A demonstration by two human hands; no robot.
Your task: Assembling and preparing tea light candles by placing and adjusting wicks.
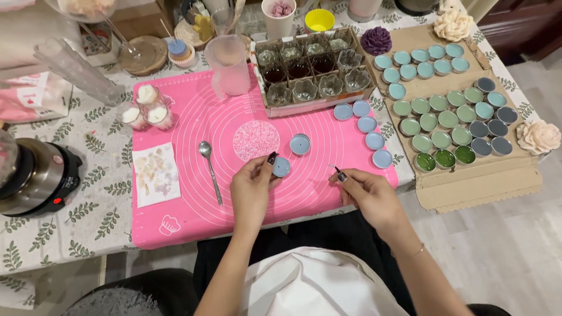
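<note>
— What do the hands hold?
— The left hand point(253, 186) pinches a small blue tin point(281, 167) on the pink mat point(175, 205). The right hand point(366, 193) has fingers closed on a thin wick point(332, 168).
— And farther?
— Another tin point(300, 144), then a box of glass cups point(310, 67).

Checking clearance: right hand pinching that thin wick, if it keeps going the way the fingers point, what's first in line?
The right hand points up-left across the pink mat. First in line looks like the small blue tin in the left hand, though depth is unclear.
</note>
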